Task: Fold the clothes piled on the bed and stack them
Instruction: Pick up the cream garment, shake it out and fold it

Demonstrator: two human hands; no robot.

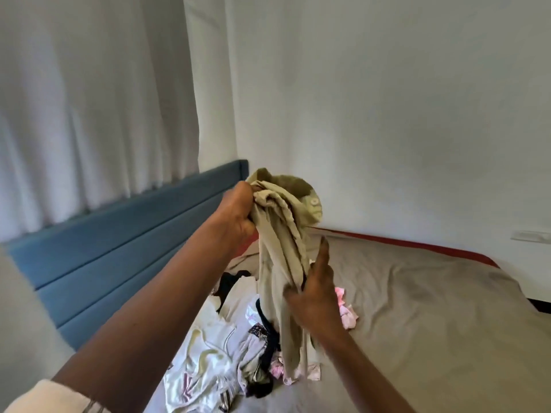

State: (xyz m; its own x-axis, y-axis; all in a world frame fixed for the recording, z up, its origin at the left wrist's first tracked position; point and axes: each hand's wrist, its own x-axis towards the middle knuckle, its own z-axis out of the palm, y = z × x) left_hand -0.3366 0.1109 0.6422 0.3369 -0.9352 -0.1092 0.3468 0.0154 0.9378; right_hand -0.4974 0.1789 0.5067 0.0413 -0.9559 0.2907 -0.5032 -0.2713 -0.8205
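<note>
I have the khaki garment bunched and hanging above the pile, its tail reaching down to it. My left hand is clenched on its top, and my right hand pinches it lower down. I'd find a hem, shake it open, then lay it flat beside the pile.

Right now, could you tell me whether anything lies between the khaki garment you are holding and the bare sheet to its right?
The left hand and right hand grip the khaki garment above the clothes pile. Only a small pink garment lies on the sheet just to its right; beyond that, nothing visible.
</note>
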